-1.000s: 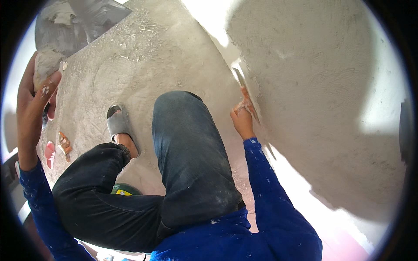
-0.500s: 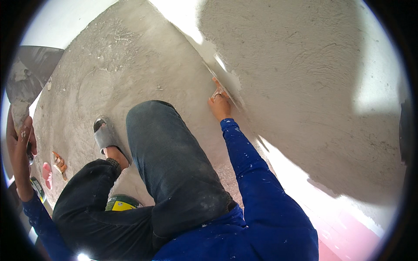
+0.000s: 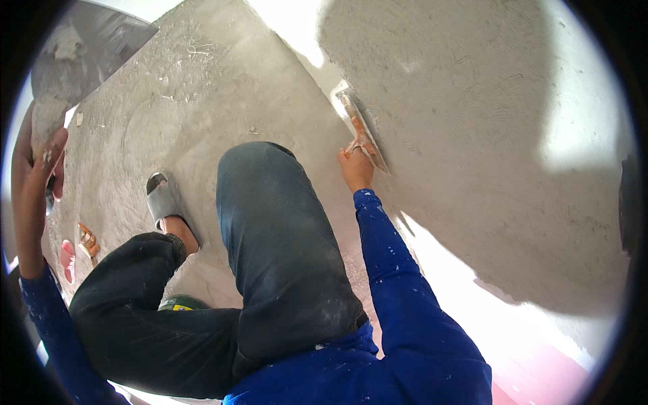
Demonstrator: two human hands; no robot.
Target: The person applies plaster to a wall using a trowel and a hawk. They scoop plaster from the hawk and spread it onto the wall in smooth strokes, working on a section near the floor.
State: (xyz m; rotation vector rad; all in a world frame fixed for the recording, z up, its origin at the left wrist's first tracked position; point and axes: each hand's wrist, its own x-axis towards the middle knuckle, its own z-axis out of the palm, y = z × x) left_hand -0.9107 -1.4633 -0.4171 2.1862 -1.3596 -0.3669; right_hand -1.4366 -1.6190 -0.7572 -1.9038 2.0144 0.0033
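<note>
My right hand (image 3: pixel 358 169) is wrapped round the orange, plaster-smeared handle of a plastering trowel (image 3: pixel 372 143). The trowel's long, thin blade stands edge-on at the plastered wall (image 3: pixel 466 162), by the line where wall meets floor. At the far left my left hand (image 3: pixel 48 165) is raised, its fingers closed round the plaster-caked end of a dark grey flat board (image 3: pixel 111 50). A pale lump of plaster (image 3: pixel 67 47) sits on that board. How the board's handle is shaped cannot be seen, as fingers and plaster cover it.
Grey, rough plaster or mortar covers the floor (image 3: pixel 196 115). My foot in a grey slide sandal (image 3: pixel 165 202) stands on it. Beside my leg is a green and yellow bucket (image 3: pixel 182 302). A pink object (image 3: pixel 68 260) and an orange-brown object (image 3: pixel 88 239) lie at left.
The trowel has turned so more of its handle and blade show, and my right hand has shifted slightly right. My left hand and the board have moved up and to the right.
</note>
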